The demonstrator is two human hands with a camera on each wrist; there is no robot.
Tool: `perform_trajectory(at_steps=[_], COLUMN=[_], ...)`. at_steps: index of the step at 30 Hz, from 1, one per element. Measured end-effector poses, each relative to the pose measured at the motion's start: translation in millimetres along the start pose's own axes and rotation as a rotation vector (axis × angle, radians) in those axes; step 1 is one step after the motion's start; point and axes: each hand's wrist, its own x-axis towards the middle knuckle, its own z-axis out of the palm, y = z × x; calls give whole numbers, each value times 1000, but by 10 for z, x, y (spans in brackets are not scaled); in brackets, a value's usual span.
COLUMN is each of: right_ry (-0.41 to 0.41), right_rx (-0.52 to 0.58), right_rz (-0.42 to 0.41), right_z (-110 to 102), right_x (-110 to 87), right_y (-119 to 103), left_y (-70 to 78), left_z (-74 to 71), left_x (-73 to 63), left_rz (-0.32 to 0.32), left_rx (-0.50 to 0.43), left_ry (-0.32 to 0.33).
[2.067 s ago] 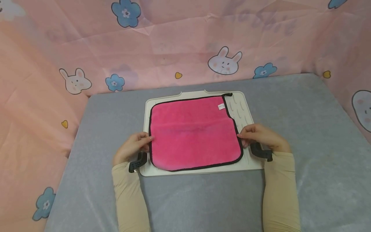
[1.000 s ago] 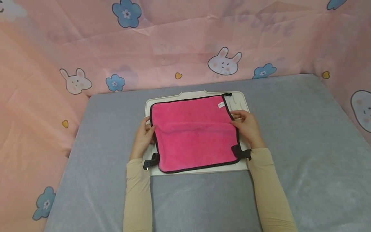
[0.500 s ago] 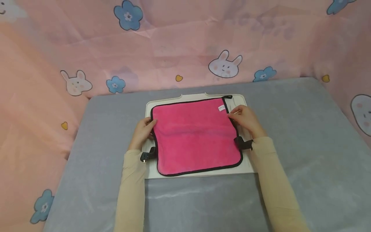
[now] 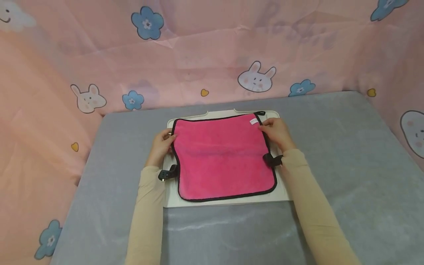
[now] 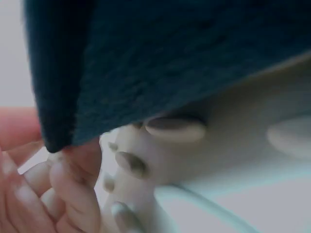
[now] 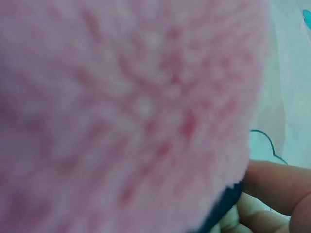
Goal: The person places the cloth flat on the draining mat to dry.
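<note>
A pink towel [image 4: 222, 165] with black edging and a small white tag [image 4: 254, 121] lies over an off-white ridged tray [image 4: 170, 198]. At the towel's left edge, in its upper part, my left hand [image 4: 159, 147] pinches the black border between thumb and fingers. My right hand [image 4: 278, 132] pinches the opposite edge, just below the tag. The left wrist view shows the towel's dark underside [image 5: 170, 58] raised over the tray's oval bumps [image 5: 175, 130]. Pink pile [image 6: 136, 107] fills most of the right wrist view. The towel hides most of the tray.
A grey cloth-covered table [image 4: 347, 176] extends around the tray. Pink fabric [image 4: 198, 48] printed with rabbits and flowers stands along the back and both sides. Black wrist straps [image 4: 169, 173] sit beside the towel's edges.
Both hands have moved up along the towel's side edges, away from the person. The towel's upper part is now lifted slightly at the sides, its top edge sagging in the middle.
</note>
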Motion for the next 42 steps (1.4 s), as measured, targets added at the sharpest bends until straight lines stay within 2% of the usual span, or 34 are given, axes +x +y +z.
perform_trajectory(at_steps=[3,6,9,12,17,20,23,26,33,36,42], right_ry=[59,63,4,-81,-225,-308,-381,-435,-504,-495,-464], right_rx=[34,24,-29,-64,-22,-26,-48,-41,70,108,43], right_rz=[9,17,23,34,67,46,20,2,-22,-9,-9], right_z=[6,3,-22,-70,-143,-193,-239,-276,-333,-358,-369], right_x=[-9,-25,-56,-104,-270,-423,-585,-744,-984,-1032,-1090], right_y=[15,29,44,70,125,151,180,228,333,366,373], left_y=[-36,-63,-66,-48,-33,-52,-87,-114,-145,-132,-121], left_z=[18,33,32,2,-85,-123,-151,-172,-306,-356,-351], left_x=[16,22,0,-75,-418,-671,-874,-1000,-1054,-1080,-1096], left_rz=[4,1,-17,-22,-28,-39,-54,-51,-35,-39,-45], left_rx=[-24,-20,47,162,265,297,317,321,302,275,278], left_ry=[57,63,22,-56,-206,-296,-353,-380,-437,-478,-504])
